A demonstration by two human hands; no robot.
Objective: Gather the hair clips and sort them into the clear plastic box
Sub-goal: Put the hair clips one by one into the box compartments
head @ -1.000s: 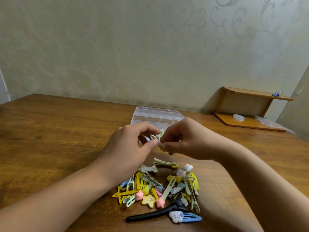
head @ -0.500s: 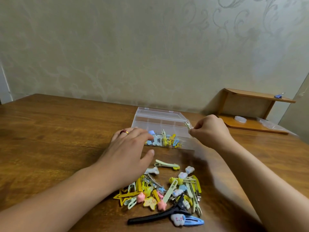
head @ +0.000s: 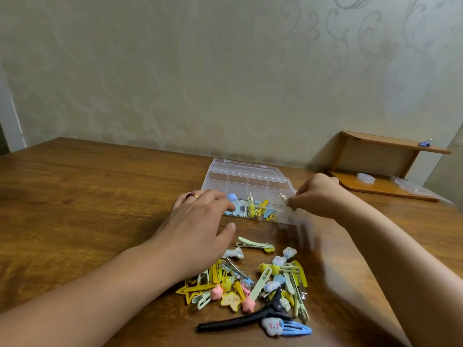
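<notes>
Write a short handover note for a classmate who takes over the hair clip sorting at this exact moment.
Right hand: pinches a small pale clip over the right end of the clear plastic box.
Left hand: open, fingers at the box's front left, holding nothing.
Done: several blue and yellow clips lie in the box's front compartments.
Left: drop the held clip, then sort the pile of clips on the table, including the long black clip.

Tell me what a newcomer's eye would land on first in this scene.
First, the bright heap of hair clips on the wooden table, nearest the camera, with a long black clip along its near edge. Next, the clear plastic box behind the heap, a few coloured clips already in its front compartments. The right hand pinches a small pale clip at the box's right corner, while the left hand rests flat beside its front left.
</notes>
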